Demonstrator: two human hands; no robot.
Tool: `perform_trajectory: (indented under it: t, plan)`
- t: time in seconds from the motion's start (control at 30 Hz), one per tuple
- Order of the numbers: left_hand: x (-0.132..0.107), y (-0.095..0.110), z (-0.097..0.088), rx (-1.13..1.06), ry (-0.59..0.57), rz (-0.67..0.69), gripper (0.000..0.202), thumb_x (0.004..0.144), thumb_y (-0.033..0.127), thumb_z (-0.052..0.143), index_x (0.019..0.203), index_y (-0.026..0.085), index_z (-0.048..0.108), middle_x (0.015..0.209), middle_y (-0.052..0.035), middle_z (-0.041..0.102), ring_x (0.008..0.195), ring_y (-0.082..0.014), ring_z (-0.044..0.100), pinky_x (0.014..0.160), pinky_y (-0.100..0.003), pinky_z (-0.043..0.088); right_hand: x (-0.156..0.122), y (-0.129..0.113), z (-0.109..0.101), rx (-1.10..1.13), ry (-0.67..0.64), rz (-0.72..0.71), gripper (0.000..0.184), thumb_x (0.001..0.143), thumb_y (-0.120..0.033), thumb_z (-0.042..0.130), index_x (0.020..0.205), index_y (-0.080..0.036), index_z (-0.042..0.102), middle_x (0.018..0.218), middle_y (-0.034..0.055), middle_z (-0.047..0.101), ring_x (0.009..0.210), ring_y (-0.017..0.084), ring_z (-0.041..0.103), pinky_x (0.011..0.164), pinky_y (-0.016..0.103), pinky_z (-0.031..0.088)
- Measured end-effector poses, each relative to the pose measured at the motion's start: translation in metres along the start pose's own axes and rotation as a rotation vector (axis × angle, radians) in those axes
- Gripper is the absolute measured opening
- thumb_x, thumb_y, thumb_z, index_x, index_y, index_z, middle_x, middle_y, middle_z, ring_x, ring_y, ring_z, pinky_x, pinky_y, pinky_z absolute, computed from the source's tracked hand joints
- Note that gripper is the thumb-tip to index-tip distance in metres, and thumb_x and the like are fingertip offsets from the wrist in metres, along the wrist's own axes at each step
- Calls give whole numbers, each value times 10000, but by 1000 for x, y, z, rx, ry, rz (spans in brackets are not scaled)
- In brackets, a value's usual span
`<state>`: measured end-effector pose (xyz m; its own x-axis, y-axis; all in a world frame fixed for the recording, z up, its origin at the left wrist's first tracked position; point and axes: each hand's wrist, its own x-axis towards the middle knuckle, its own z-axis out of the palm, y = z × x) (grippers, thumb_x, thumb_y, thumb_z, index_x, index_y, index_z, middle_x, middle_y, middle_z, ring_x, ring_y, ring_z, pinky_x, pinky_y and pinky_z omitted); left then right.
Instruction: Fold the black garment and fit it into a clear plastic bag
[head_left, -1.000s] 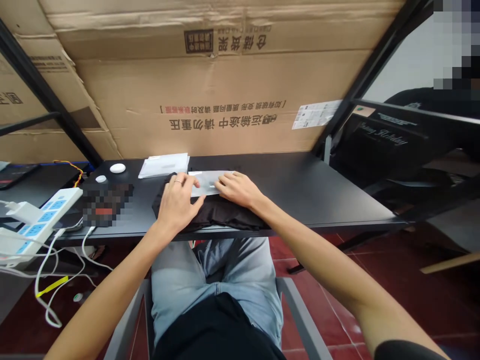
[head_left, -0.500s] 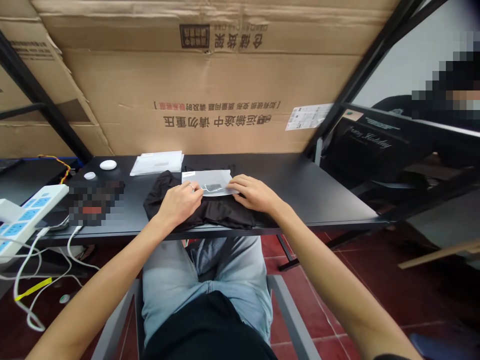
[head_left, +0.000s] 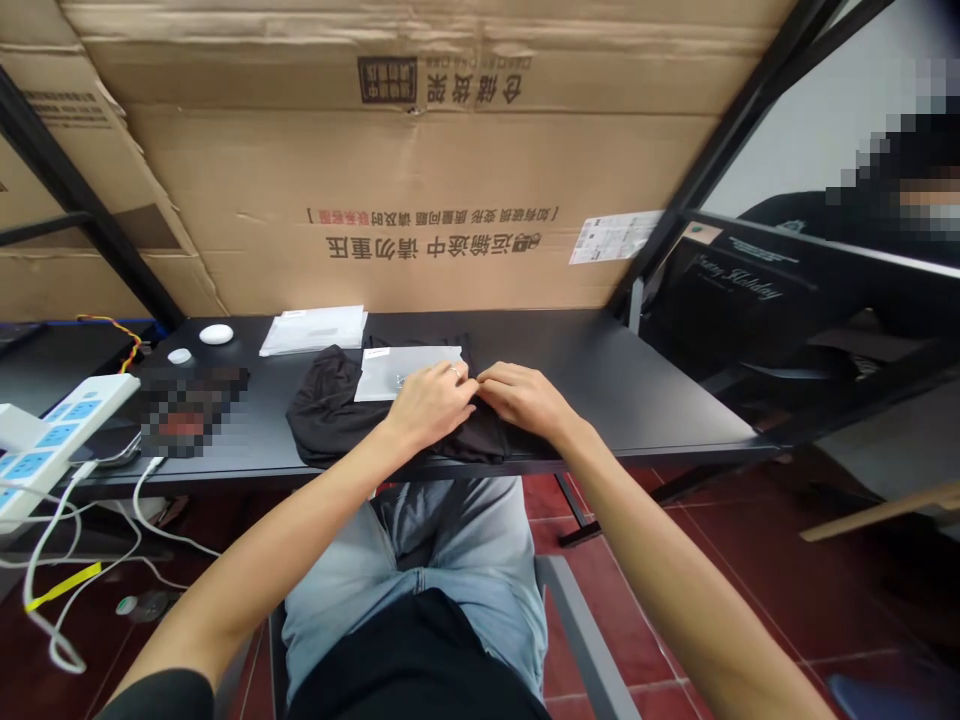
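Observation:
A frosted white packet [head_left: 379,375] with a small label in its corner lies flat on crumpled black cloth [head_left: 322,415]. Over the packet's right part rests my left hand [head_left: 431,405], a ring on one finger, its fingers bent and drawn together. My right hand [head_left: 521,400] is just beyond the packet's right edge, above the cloth, fingers closed. The fingertips of both hands meet there. Whatever lies between them is hidden or too small to name.
More white packets [head_left: 315,330] lie behind on the black table [head_left: 637,390]. At left are a white oval object [head_left: 216,334], a small white disc [head_left: 179,356] and a power strip [head_left: 60,430] with cables. A cardboard sheet [head_left: 420,170] stands behind; a person [head_left: 795,215] is at right.
My left hand has moved right, from the packet's left part to its right edge. The right hand has come off the packet, shifting slightly right. The packet has turned a little and lies flatter.

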<state>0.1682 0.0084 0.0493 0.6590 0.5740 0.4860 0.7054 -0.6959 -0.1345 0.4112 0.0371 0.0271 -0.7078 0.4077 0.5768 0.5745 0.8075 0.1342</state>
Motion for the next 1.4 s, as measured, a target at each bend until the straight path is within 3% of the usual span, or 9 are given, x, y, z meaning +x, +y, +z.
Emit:
perform_trajectory:
  t: [0.13, 0.27, 0.4, 0.7, 0.83, 1.03, 1.27, 1.4]
  plan:
    - [13, 4, 14, 58, 21, 42, 184, 1103, 142, 608, 1033, 181, 773, 1081, -109, 752, 1063, -264, 713, 769, -385, 525, 1, -2, -2, 5, -12, 12, 318, 1160, -219, 506, 925, -212, 719, 948, 99, 771, 880, 239, 694, 803, 363, 573]
    - [6, -2, 14, 92, 6, 64, 233, 1125, 144, 551, 1055, 175, 771, 1089, -115, 754, 1012, -260, 714, 742, -391, 510, 2, -3, -4, 62, -27, -14, 293, 1157, -209, 505, 956, -219, 718, 1046, 105, 786, 943, 240, 703, 832, 367, 577]
    - [-12, -19, 0, 151, -65, 37, 212, 1127, 169, 561, 1069, 170, 766, 1093, -129, 755, 999, -264, 721, 732, -375, 500, 2, 0, -5, 101, -17, -8, 271, 1147, -207, 520, 976, -231, 728, 1053, 98, 785, 932, 237, 698, 805, 368, 571]
    - [-76, -81, -43, 249, -146, -66, 247, 1116, 246, 538, 1049, 214, 773, 1136, -131, 777, 1040, -278, 714, 785, -406, 533, -11, 6, -8, 178, 37, 101, 254, 1140, -265, 569, 938, -250, 722, 1040, 87, 785, 940, 239, 726, 833, 371, 602]
    - [-92, -90, -53, 183, -137, -136, 221, 1091, 286, 567, 1045, 245, 779, 1118, -111, 775, 1054, -286, 720, 766, -404, 523, -8, 3, -10, 188, 15, 113, 226, 1129, -264, 578, 980, -255, 748, 1060, 94, 795, 945, 249, 739, 828, 383, 613]
    - [-80, -82, -51, 14, -77, -208, 291, 1044, 500, 697, 1170, 260, 801, 1155, -94, 773, 1052, -292, 743, 707, -390, 526, -4, 0, -8, 222, 66, 155, 186, 1109, -260, 608, 993, -257, 753, 1056, 98, 800, 943, 253, 758, 839, 389, 639]
    - [-55, -72, -46, 60, -70, -168, 337, 1163, 325, 482, 1073, 202, 782, 1120, -126, 762, 1098, -275, 740, 690, -355, 484, -6, -2, -10, 193, 85, 159, 175, 1128, -330, 614, 1017, -259, 729, 1058, 96, 796, 965, 257, 761, 859, 398, 638]
    - [-48, -69, -46, 122, 6, -243, 381, 1191, 353, 424, 1126, 179, 756, 1146, -142, 762, 1034, -277, 746, 636, -370, 436, 6, -27, -12, 40, 133, 159, 173, 1094, -410, 697, 1093, -244, 746, 1061, 119, 791, 977, 280, 740, 853, 409, 631]
